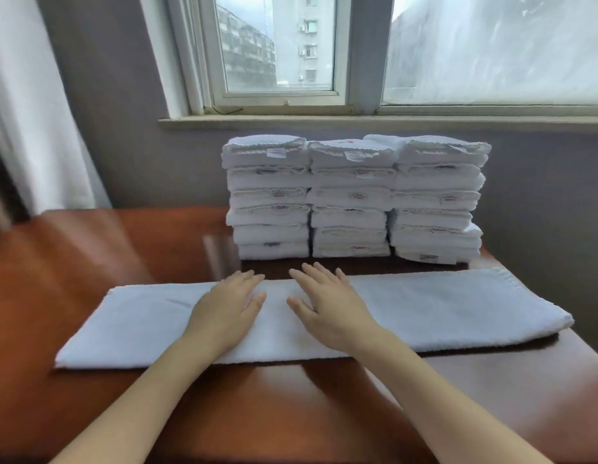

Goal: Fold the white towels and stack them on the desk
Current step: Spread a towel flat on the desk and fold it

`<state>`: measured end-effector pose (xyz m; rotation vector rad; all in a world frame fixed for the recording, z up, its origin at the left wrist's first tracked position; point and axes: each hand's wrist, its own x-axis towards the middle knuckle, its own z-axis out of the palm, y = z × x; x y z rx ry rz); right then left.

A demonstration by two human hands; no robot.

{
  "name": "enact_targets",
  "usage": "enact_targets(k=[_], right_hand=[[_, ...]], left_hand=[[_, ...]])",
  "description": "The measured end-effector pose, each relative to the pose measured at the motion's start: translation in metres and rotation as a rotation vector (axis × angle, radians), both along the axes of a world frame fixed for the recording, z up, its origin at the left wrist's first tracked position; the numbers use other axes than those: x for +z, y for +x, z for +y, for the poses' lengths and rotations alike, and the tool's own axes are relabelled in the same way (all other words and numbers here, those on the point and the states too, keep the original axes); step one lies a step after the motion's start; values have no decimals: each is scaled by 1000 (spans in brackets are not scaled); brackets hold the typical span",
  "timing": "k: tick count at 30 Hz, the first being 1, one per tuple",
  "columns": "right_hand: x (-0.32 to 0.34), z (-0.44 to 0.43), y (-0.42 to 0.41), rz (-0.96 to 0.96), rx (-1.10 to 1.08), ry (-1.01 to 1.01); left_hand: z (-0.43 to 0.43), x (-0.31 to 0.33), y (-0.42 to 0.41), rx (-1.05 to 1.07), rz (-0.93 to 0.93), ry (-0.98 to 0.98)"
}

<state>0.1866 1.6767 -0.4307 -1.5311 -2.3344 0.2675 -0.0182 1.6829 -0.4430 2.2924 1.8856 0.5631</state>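
At the far left hangs a white curtain [33, 112], blurred, against a grey wall. A glossy red-brown table [90, 256] fills the lower view.

Across the table lies one white towel [441, 313], folded lengthwise into a long, flat band that runs from left to right. Its left end sits nearer the person and lies thin and square-cornered, with a faint crease running toward the middle. The cloth looks soft and nubby, like terry.

The left hand [227, 309] rests palm down on the middle of the band, fingers straight and close together, thumb out to the side, holding nothing. Just beside it, a narrow gap apart, the right hand [327, 303] also lies palm down on the towel, its fingers straight and slightly spread, the fingertips reaching past the far edge. Neither hand grips the cloth.

To the right of the hands the band is smooth. Its far edge shows a small wavy hem, and its right end is thicker and rounded, with the layers showing at the fold, close to the table's right edge.

Behind the towel, at the back of the table against the wall, stand three piles of folded white towels side by side and touching: the left pile [269, 202], the middle pile [351, 202] and the right pile [438, 202]. Small labels show on many of the fronts. The right pile is a little uneven at its edges.

Above the piles runs a window sill [324, 123].
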Motion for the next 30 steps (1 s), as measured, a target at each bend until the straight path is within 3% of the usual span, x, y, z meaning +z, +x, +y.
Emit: enact_targets(k=[8, 17, 26, 30], right_hand=[[-9, 2, -109, -51, 203, -36], [-28, 16, -156, -184, 215, -58], [-34, 19, -156, -169, 198, -49], [-26, 14, -151, 51, 206, -52]], left_hand=[[-34, -10, -115, 332, -15, -43], [-32, -22, -168, 713, 54, -79], [-28, -6, -172, 709, -118, -67], [-26, 25, -163, 617, -344, -20]])
